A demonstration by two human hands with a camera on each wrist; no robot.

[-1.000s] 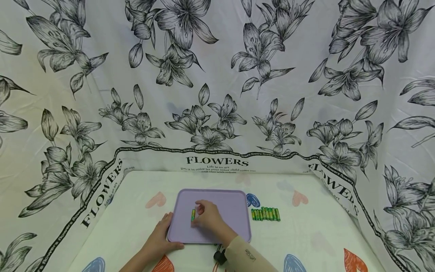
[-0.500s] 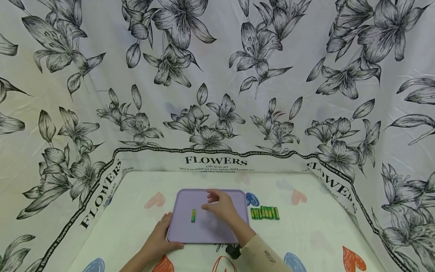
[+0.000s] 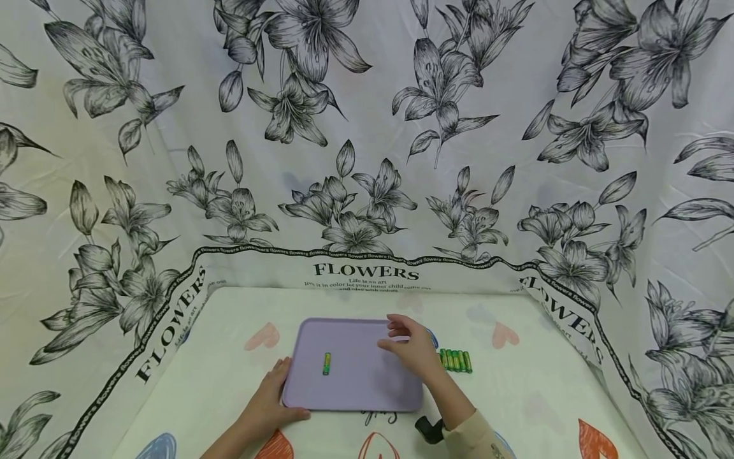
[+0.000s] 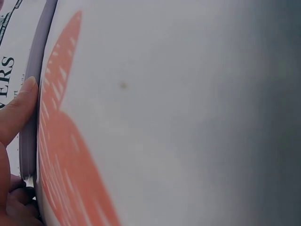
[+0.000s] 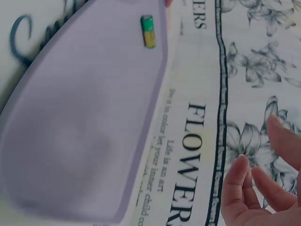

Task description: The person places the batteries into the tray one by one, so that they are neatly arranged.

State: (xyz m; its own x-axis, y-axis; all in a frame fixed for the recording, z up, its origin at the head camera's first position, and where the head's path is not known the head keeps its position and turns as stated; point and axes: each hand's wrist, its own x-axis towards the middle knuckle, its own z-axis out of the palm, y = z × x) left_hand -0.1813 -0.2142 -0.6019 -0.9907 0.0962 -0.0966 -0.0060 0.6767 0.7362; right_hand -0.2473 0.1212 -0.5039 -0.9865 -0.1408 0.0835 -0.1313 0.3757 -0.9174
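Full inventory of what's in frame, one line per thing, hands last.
tray: one, lilac, middle of the table, near edge toward the person.
battery on the tray: one, green and yellow, lying on the tray's left half, untouched.
row of batteries: about five visible, green, side by side on the table right of the tray, partly hidden by the right hand.
tablecloth: one, white with coloured hearts, covering the table.
backdrop: one, white with black flowers and FLOWERS lettering, behind and beside the table.
left hand: rests on the tray's left near corner.
right hand: empty, fingers relaxed, over the tray's right edge.
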